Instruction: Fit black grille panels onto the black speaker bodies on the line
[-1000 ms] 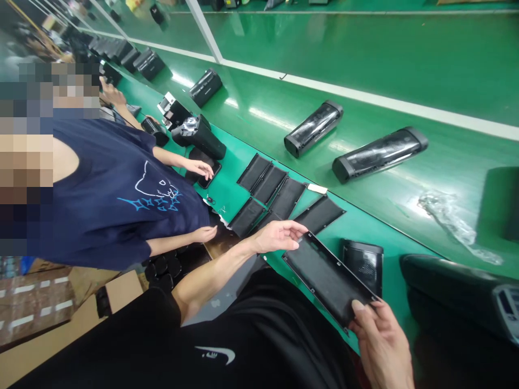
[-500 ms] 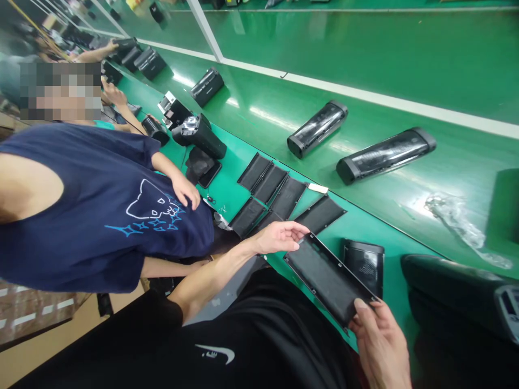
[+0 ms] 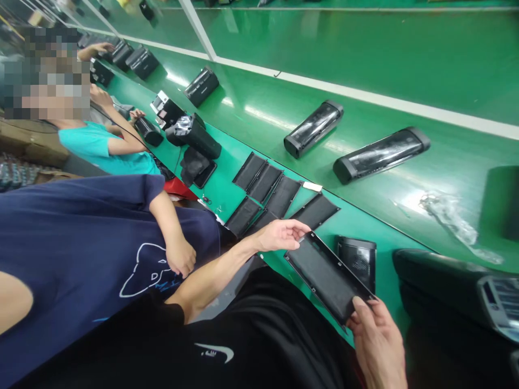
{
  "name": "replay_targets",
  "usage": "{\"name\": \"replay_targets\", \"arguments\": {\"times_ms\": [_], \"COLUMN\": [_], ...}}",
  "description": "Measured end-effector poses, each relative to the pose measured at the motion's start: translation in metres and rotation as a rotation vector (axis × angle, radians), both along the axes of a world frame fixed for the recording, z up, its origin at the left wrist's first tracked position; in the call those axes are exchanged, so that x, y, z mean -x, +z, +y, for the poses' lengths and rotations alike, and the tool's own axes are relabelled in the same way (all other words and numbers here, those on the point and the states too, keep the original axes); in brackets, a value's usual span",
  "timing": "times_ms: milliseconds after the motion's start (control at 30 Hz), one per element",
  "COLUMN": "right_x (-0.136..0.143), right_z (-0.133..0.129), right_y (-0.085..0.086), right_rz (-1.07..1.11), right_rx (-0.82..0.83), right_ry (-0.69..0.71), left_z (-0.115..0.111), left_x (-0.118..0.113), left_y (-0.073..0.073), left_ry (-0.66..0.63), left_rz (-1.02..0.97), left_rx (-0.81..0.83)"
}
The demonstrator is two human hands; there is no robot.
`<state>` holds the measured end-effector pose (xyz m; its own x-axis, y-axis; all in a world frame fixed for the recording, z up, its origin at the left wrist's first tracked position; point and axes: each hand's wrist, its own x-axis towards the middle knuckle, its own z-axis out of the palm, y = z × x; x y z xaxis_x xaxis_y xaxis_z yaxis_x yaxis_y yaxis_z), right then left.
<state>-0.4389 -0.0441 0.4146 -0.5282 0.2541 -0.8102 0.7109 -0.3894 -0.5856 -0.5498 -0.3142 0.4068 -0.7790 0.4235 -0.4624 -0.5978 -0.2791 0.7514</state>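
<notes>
Between my two hands is a black rectangular plastic panel (image 3: 326, 275), its hollow inner face up, with small clips along its edges. The fingers of my left hand (image 3: 281, 236) pinch its far left corner. My right hand (image 3: 377, 329) grips the near right end, thumb on top of the face. Several similar black panels (image 3: 284, 195) lie on the green table just past my left hand. Partly behind the held panel sits a black speaker-like unit (image 3: 357, 259) with a dotted grille.
Long black units (image 3: 314, 128) in clear film lie on the green conveyor (image 3: 259, 140) beyond the table. A large black case (image 3: 438, 286) stands at right. Crumpled clear plastic (image 3: 454, 221) lies farther off. A person in a navy shirt (image 3: 101, 232) is close on my left, another in turquoise (image 3: 117, 148) beyond.
The person in navy has leaned down and nearer to me, uncovering the person in turquoise. The view has shifted slightly. My hands keep the panel in nearly the same pose.
</notes>
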Motion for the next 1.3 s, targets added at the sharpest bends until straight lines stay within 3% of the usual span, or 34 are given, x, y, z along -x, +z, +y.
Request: {"name": "replay_targets", "arguments": {"times_ms": [367,833,1300], "right_x": [0.015,0.023,0.037], "right_z": [0.024,0.057,0.060], "right_y": [0.015,-0.008,-0.011], "right_rz": [-0.048,-0.012,0.027], "right_rx": [-0.009,0.037,0.109], "right_ry": [-0.073,-0.038,0.035], "left_z": [0.036,0.067,0.061], "left_x": [0.016,0.024,0.018], "left_y": [-0.003,0.003,0.006], "left_ry": [-0.013,0.060,0.127], "left_rz": [-0.028,-0.080,-0.076], "left_rx": [0.014,0.072,0.166]}}
